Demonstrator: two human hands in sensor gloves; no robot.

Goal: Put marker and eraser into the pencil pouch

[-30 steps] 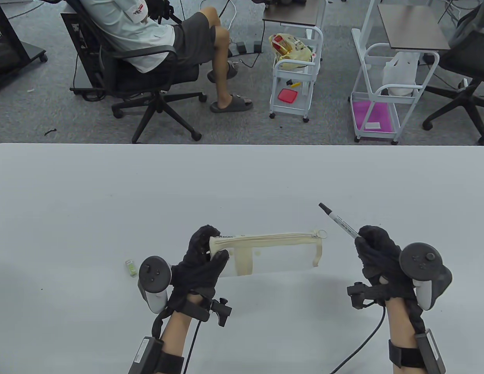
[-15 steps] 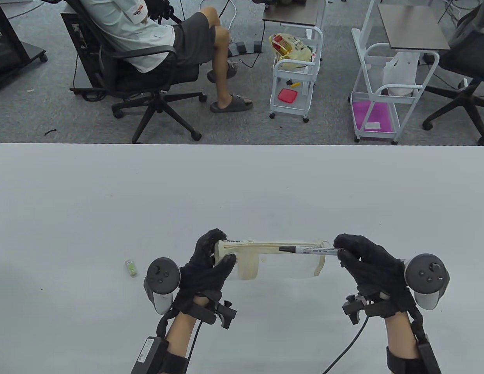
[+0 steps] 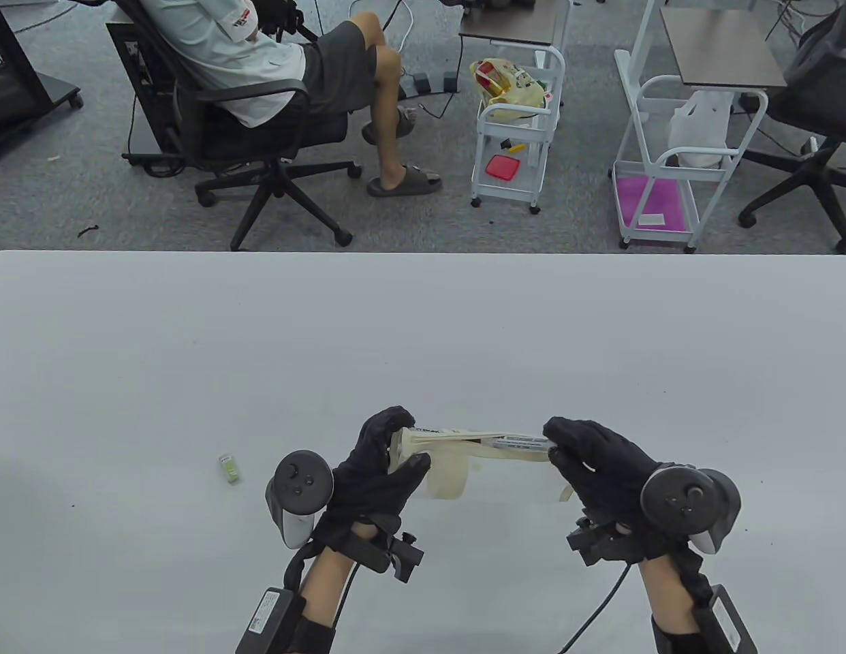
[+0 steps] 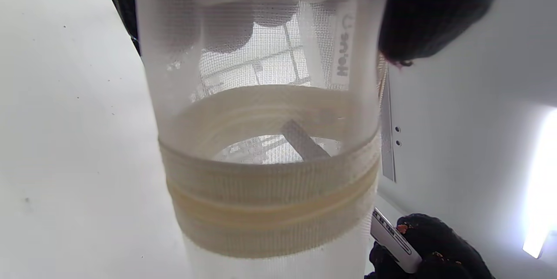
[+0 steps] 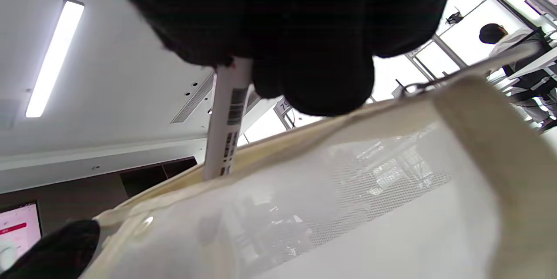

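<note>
Item 1, pencil pouch [image 3: 457, 463]: mesh w/ cream trim, held off the bench [image 3: 423, 320] near its front edge. Left hand [image 3: 375, 470] grips the pouch's left end, thumb and fingers clamped on the cream edge.

Item 2, marker [image 3: 522, 441]: white barrel, lying along the zipper line, front part inside the opening. Right hand [image 3: 593, 463] pinches its rear end.

Item 3, eraser [image 3: 229, 469]: small, green, on bench left of the left hand, apart from it.

Step in hand (judged): marker insertion, approx. halfway. To do well: keep the mouth pulled taut and open, feed the barrel parallel to the zipper, avoid snagging tip on mesh, let go only once fully inside. Eraser not yet picked up.
</note>
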